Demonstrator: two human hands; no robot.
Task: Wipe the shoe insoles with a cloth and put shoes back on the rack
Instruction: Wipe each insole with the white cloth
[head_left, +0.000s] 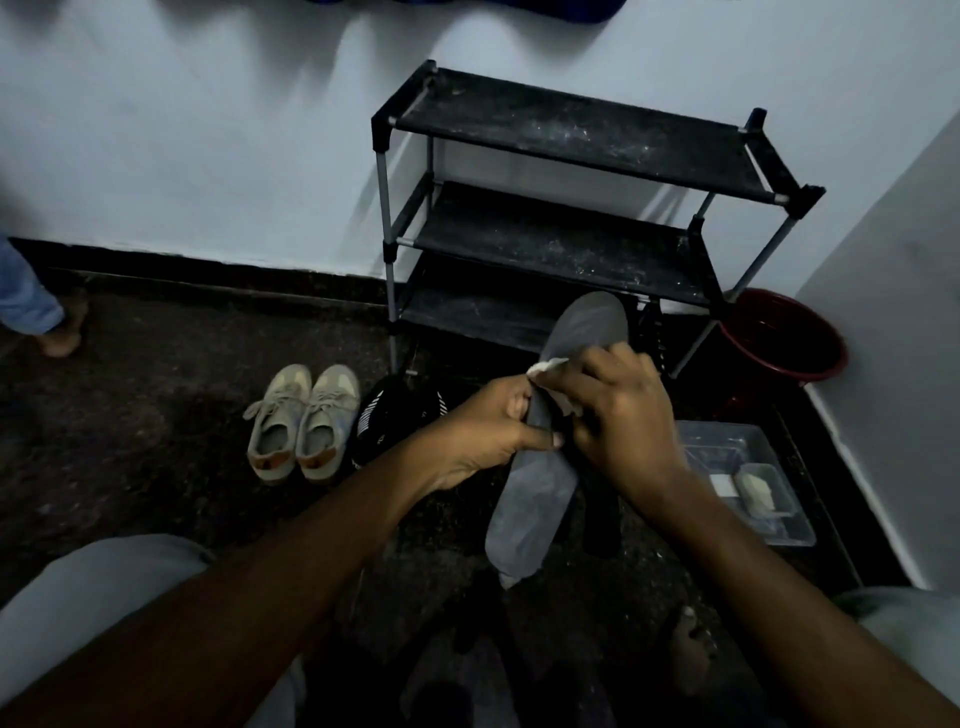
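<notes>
One grey insole (535, 499) is held above the floor between both hands. Its long axis runs near to far, with the narrow end toward the person and the broad rounded end toward the rack, leaning slightly right. Left hand (493, 431): fingers and thumb pinch the insole's left edge at mid-length. Right hand (618, 410): fingers curled, pressing one white cloth (545, 367) onto the insole. Farther left, two beige sneakers (301, 426) lie side by side, heels nearest. One three-shelf rack (571, 130) stands at the wall.

Red bucket (769, 312), clear plastic box (711, 441), bare foot (62, 335) far left.
</notes>
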